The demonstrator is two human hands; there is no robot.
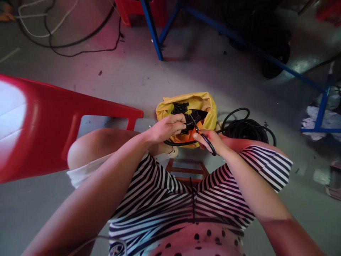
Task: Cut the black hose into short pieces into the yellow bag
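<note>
My left hand (174, 125) is closed round a black hose (181, 144), which loops below the hand towards the right. A short dark end with a ribbed look pokes out past the fingers. In my right hand (213, 138) is a pair of scissors (209, 144) with black handles. Their blades point up and left, close to the hose end; whether they touch it I cannot tell. Both hands are over an open yellow bag (210, 103), in which many small black pieces (179, 107) lie. Something orange shows between the hands.
A coil of black hose (247, 129) lies on the floor right of the bag. At left stands a red plastic stool (53, 124). Blue metal legs (153, 32) rise ahead. Cables (80, 41) cross the floor at upper left. A wooden stool (186, 170) shows between the knees.
</note>
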